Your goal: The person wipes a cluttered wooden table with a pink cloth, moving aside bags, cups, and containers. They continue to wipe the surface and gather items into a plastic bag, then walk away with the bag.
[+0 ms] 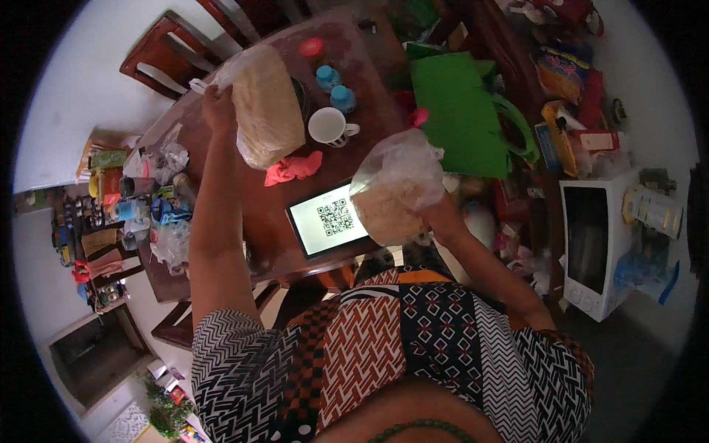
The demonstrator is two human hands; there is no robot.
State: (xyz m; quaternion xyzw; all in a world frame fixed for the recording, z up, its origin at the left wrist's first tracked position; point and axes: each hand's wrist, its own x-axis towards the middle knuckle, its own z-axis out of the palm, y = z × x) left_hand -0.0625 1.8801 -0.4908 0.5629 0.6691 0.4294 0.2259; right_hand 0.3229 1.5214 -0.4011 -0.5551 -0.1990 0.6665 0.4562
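Observation:
My left hand (220, 108) is closed on the gathered neck of a clear plastic bag beside a large tan, loaf-like bundle (266, 105) in clear plastic on the dark red table (260, 210). My right hand (437, 213) grips a second clear plastic bag with tan contents (388, 213), held over the right end of a tablet (327, 221) whose lit screen shows a printed-style code. What exactly the tan contents are, I cannot tell. A crumpled pink-red cloth (293, 168) lies just below the large bundle, and a white mug (328, 126) stands to its right.
Two blue-capped bottles (335, 88) and a red lid (311, 47) are behind the mug. A green bag (460, 116) stands at the table's right. Plastic bags and containers (166, 221) crowd the left end. A white microwave (590, 238) is at far right; a wooden chair (166, 55) is at back left.

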